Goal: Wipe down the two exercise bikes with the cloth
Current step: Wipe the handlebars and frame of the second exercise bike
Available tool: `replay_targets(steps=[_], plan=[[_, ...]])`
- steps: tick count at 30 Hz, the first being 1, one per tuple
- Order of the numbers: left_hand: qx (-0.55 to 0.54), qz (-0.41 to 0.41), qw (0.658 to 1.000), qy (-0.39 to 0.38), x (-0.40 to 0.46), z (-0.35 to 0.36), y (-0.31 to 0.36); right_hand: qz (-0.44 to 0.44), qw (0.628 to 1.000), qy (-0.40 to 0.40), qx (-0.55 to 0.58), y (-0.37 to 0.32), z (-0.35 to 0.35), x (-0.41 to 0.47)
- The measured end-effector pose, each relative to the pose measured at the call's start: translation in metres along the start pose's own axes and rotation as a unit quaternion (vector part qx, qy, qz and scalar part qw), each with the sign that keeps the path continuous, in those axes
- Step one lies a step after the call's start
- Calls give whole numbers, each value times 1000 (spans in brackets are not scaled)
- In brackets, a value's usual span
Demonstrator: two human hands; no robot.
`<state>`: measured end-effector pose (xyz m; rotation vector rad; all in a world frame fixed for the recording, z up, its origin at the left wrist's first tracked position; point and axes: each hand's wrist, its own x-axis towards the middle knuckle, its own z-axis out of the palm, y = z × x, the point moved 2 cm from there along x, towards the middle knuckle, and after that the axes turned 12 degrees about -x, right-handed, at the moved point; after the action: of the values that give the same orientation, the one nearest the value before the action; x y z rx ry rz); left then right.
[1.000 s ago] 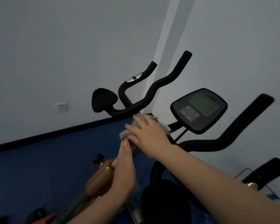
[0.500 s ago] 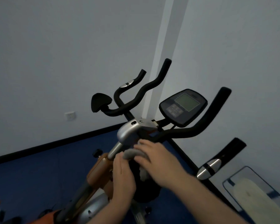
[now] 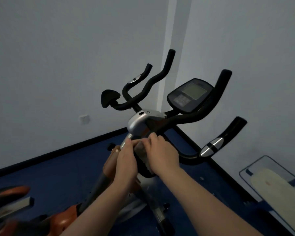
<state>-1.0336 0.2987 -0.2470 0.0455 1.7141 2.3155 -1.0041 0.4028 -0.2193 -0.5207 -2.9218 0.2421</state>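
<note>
The black handlebars [image 3: 191,116] and the console [image 3: 189,97] stand close above and to the right of the silver clamp housing [image 3: 137,124]. To the left of the steel post [image 3: 124,142], open room reaches down to the blue floor [image 3: 58,169].

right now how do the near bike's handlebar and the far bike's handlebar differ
The near handlebar carries a console with a pale screen; the far handlebar shows none. The near one looks bigger and sits right of the far one. Both are black, curve upward, and each has a silver sensor patch on a grip.
</note>
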Motion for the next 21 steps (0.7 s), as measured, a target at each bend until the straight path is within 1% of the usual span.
replay_targets(steps=[2, 3, 5, 8, 9, 10, 13, 15, 18, 21], plan=[[7, -2, 1000, -24, -1, 3, 4, 68, 996, 7, 62, 12, 5, -18], [13, -8, 999, -36, 0, 4, 5, 92, 993, -4, 75, 17, 6, -23], [53, 9, 997, -57, 3, 5, 7, 117, 990, -43, 60, 24, 6, -25], [115, 47, 986, -113, 11, 2, 17, 111, 988, -107, 13, 20, 3, -7], [131, 55, 981, -135, 13, 2, 19, 106, 989, -106, 0, 14, 2, 0], [142, 60, 976, -155, 17, 2, 20, 116, 989, -89, 11, 8, 0, 5], [148, 79, 964, -205, 25, 1, 18, 182, 980, 5, 76, -2, -3, 1], [152, 87, 954, -242, 31, -1, 11, 211, 974, 31, 77, -6, 5, -21], [148, 76, 945, -283, 39, -5, 2, 257, 963, 17, 84, -4, 10, -47], [206, 107, 922, -310, 49, -4, 0, 274, 960, -49, 33, -3, 4, -29]])
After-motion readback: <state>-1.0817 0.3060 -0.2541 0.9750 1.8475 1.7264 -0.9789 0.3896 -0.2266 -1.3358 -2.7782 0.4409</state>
